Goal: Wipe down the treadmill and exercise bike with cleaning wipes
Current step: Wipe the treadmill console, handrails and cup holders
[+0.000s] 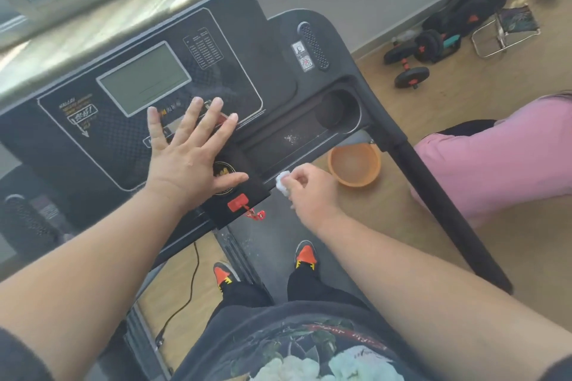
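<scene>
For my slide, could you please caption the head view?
Left hand flat on the treadmill console; right hand pinches a balled white wipe at its front edge.

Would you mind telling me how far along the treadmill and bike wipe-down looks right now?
Early, by the look of it. Done: nothing shows clearly as finished; white specks still sit in the console tray. In hand: the right hand pinches a balled white wipe at the treadmill console edge, while the left hand rests flat on the panel. Left: the tray, cup holder, belt, and the exercise bike, which isn't in view.
</scene>
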